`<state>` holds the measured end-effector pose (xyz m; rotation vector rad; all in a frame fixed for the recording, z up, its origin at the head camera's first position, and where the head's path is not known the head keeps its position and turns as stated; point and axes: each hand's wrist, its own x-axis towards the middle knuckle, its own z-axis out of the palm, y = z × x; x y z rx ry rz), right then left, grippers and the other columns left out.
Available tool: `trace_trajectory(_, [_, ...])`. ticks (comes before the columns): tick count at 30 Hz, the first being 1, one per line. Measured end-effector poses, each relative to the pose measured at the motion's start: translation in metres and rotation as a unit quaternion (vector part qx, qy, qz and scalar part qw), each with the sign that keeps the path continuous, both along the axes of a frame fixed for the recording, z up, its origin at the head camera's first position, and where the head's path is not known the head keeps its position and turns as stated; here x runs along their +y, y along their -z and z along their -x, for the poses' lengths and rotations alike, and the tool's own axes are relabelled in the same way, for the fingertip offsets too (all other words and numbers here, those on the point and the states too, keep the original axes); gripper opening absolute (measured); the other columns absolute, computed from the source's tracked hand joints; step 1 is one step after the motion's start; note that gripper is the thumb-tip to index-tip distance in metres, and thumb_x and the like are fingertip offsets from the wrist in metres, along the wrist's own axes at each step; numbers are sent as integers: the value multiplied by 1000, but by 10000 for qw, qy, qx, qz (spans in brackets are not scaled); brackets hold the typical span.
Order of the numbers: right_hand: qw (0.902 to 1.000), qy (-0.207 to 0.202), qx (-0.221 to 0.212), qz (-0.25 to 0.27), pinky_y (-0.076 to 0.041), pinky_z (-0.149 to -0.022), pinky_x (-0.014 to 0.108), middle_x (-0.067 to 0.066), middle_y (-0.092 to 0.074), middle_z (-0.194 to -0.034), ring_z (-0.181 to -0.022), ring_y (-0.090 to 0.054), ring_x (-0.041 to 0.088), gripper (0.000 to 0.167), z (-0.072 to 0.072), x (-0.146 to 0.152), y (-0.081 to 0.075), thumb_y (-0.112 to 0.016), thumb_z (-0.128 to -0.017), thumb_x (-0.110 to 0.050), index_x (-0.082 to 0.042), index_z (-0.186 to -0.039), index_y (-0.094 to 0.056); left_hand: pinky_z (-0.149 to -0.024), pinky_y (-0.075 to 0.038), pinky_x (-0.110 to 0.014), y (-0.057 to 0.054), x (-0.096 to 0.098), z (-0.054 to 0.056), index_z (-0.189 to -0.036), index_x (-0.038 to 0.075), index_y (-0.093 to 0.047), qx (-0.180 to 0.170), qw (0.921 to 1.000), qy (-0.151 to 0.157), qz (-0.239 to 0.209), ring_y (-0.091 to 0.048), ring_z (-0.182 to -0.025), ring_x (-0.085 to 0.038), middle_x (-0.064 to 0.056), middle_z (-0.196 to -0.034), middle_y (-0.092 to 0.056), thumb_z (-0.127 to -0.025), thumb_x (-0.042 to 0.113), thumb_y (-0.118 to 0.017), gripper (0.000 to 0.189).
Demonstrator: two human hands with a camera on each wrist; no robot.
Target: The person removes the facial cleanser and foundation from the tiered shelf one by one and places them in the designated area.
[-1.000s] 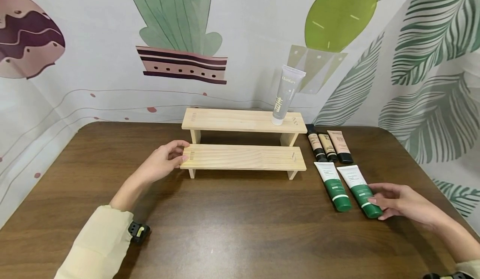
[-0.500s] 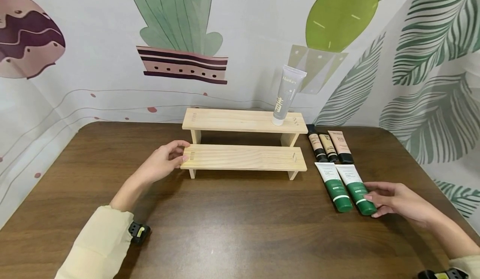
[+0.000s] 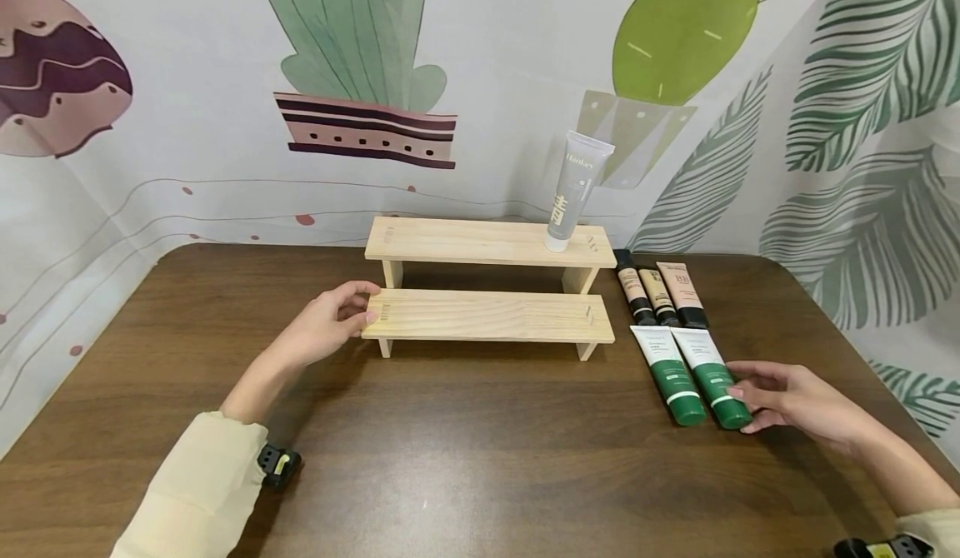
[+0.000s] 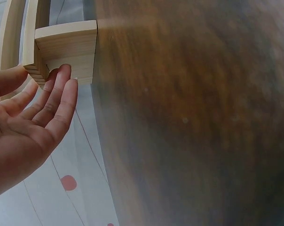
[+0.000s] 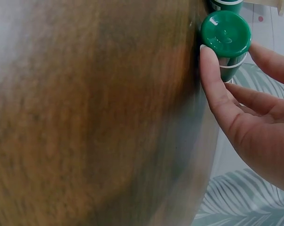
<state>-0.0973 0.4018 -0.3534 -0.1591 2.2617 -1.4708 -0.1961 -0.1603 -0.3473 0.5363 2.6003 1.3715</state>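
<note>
My left hand grips the left end of the lower step of a two-step wooden display rack. In the left wrist view, its fingertips reach under the board's end. With my right hand I hold a white and green squeeze tube by its capped end, thumb on one side and fingers on the other. The tube lies on its back, cap toward me, alongside a matching green and white tube. Its round green cap faces the camera in the right wrist view.
A grey tube stands on its cap on the rack's upper step, near the right end. Beyond the green tubes lie a black-capped foundation tube, a yellowish one and a pink BB tube. A printed cloth hangs behind the table.
My right hand has slid its green and white tube left and slightly away from me, closing the gap to the matching tube. My left hand stays at the rack.
</note>
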Motion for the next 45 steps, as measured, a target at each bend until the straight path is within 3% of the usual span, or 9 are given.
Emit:
trace_trajectory(7, [9997,-178,24,137,-52,-67,41,7,-55,-104,-79,-61,21,50,3,4,-1,-44,-95,0,28,-126,-17,-69,-49,-33,-2,-1,-1,-121,-6,-46,27,10000,4,10,-57,-86,-25,-21,-103,-57,-90,0,-53,32])
trace_trajectory(12, [9997,-133,-54,198,-52,-67,41,4,-56,-104,-81,-61,20,42,3,7,0,-43,-95,0,20,-128,-28,-70,-49,-34,-1,-2,0,-121,-5,-46,-6,10000,28,-13,-57,-86,-25,-21,-103,-57,-90,1,-53,32])
trace_trajectory(16, [9994,-84,-82,328,-52,-67,39,3,-57,-101,-81,-61,19,35,2,9,0,-44,-94,0,-3,-129,-43,-68,-49,-31,-1,-1,0,-119,-5,-47,82,9999,87,-100,-57,-84,-23,-21,-101,-58,-90,2,-54,31])
trace_trajectory(19, [9989,-138,73,436,-52,-66,37,1,-59,-99,-80,-60,17,40,2,10,-1,-45,-93,2,-28,-119,-50,-66,-49,-29,-1,0,-1,-118,-5,-48,209,9995,135,-171,-58,-81,-21,-20,-98,-58,-89,3,-55,30])
trace_trajectory(21, [9990,-130,215,366,-52,-66,36,-2,-61,-98,-81,-60,16,45,2,10,-2,-46,-92,3,-36,-114,-52,-66,-49,-30,-1,0,-1,-117,-5,-48,203,9996,132,-173,-58,-81,-20,-20,-98,-58,-89,3,-55,30])
trace_trajectory(28, [9976,-30,612,-321,-52,-68,35,-1,-61,-101,-86,-61,13,40,7,8,-16,-50,-92,-1,-34,-113,-51,-70,-49,-38,0,-1,1,-120,-6,-47,11,9999,74,-87,-57,-83,-24,-22,-101,-57,-90,-1,-52,31])
trace_trajectory(36, [9913,-108,1036,-802,-52,-69,35,4,-61,-103,-89,-61,13,36,21,-4,-34,-53,-90,-2,-26,-116,-51,-69,-49,-39,0,0,1,-120,-5,-47,6,10000,32,-52,-57,-81,-23,-20,-101,-58,-90,-1,-52,30])
trace_trajectory(45, [9828,-358,1405,-1142,-52,-67,33,7,-61,-99,-85,-62,14,32,39,-31,-53,-58,-88,-4,-4,-120,-50,-66,-49,-34,-5,1,-2,-120,-7,-46,67,9999,60,-59,-58,-81,-23,-22,-101,-57,-90,-1,-53,32])
